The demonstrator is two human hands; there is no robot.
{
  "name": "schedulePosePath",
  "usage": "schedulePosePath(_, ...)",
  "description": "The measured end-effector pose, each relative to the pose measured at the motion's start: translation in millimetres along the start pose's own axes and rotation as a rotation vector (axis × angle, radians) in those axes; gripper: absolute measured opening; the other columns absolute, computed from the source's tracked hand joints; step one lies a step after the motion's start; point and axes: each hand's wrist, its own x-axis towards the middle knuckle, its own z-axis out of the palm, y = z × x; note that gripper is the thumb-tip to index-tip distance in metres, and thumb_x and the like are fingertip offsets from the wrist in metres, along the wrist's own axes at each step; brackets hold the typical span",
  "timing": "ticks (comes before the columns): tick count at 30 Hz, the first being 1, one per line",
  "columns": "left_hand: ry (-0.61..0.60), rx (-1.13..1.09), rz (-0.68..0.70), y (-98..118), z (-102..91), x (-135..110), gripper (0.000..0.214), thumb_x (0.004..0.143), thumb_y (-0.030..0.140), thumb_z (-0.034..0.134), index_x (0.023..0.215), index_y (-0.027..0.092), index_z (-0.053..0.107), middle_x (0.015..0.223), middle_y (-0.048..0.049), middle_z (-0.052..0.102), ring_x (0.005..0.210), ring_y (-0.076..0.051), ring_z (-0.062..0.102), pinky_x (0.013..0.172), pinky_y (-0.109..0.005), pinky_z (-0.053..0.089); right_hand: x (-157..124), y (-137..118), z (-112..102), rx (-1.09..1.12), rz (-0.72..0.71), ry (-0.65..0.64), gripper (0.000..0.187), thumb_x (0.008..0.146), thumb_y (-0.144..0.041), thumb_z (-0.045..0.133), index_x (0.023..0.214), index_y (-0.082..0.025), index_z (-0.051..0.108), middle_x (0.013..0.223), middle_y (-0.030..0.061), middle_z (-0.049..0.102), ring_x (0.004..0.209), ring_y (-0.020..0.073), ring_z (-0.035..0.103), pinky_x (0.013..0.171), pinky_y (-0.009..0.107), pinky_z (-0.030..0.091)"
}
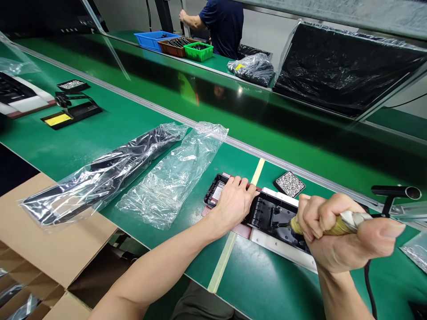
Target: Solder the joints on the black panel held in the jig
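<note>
My left hand (pixel 235 202) presses on a long black plastic housing (pixel 262 212), its fingers curled over the far edge. The housing lies in a white fixture (pixel 283 246) on the green bench. In my right hand (pixel 333 235) is an electric screwdriver (pixel 296 225) wrapped in yellowish tape, held in a fist with the thumb stuck out. Its tip points left, down into the housing; whether it touches a screw I cannot make out. A small black dish of screws (pixel 290 184) sits just beyond the fixture.
To the left lie a bagged black part (pixel 110 173) and a clear plastic bag (pixel 173 178). A cardboard box (pixel 50 222) stands at the bench's near edge. A metal tube holder (pixel 396 192) is at right. Behind the conveyor (pixel 150 71) are bins (pixel 199 52) and a co-worker (pixel 225 26).
</note>
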Motion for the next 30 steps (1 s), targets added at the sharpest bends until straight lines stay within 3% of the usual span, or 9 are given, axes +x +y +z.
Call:
schedulePosePath(6,0.007,0.011,0.005,-1.1,0.8,-0.2,0.032,0.108,0.029,0.037,0.102,0.017,0.065,0.091,-0.0096,0.063,0.086,-0.027,0.054,0.078,-0.041,0.037,-1.6,-1.8,-6.7,0.032,0.012,-0.074,0.059,0.093,-0.069,0.047,0.058,-0.021,0.047,0.043,-0.0042,0.037,0.036,0.0093,0.033,0.035,0.024,0.03)
schedulePosePath(15,-0.011,0.016,0.007,-2.5,-0.2,-1.7,0.033,0.108,0.029,0.036,0.105,0.018,0.066,0.093,-0.0094,0.063,0.087,-0.027,0.055,0.078,-0.041,0.036,12.5,-10.1,-25.9,0.123,0.138,-0.44,0.048,0.095,-0.054,0.043,0.063,-0.021,0.054,0.047,0.0015,0.048,0.043,0.0161,0.046,0.045,0.033,0.039)
schedulePosePath(24,-0.035,0.006,-0.007,-5.0,-2.1,-3.6,0.036,0.109,0.03,0.034,0.109,0.018,0.068,0.095,-0.009,0.064,0.088,-0.027,0.055,0.078,-0.041,0.037,14.2,-12.9,-21.5,0.222,0.157,-0.173,0.041,0.095,-0.044,0.05,0.064,-0.02,0.063,0.046,-0.0009,0.047,0.036,0.013,0.042,0.04,0.03,0.034)
schedulePosePath(30,-0.04,0.005,-0.002,-6.2,-2.6,-4.9,0.037,0.109,0.03,0.032,0.112,0.018,0.067,0.098,-0.0096,0.064,0.09,-0.027,0.054,0.081,-0.042,0.038,8.6,-15.0,-19.7,0.254,0.15,-0.269,0.038,0.094,-0.042,0.051,0.065,-0.019,0.061,0.046,-0.0013,0.046,0.039,0.0118,0.04,0.043,0.03,0.035)
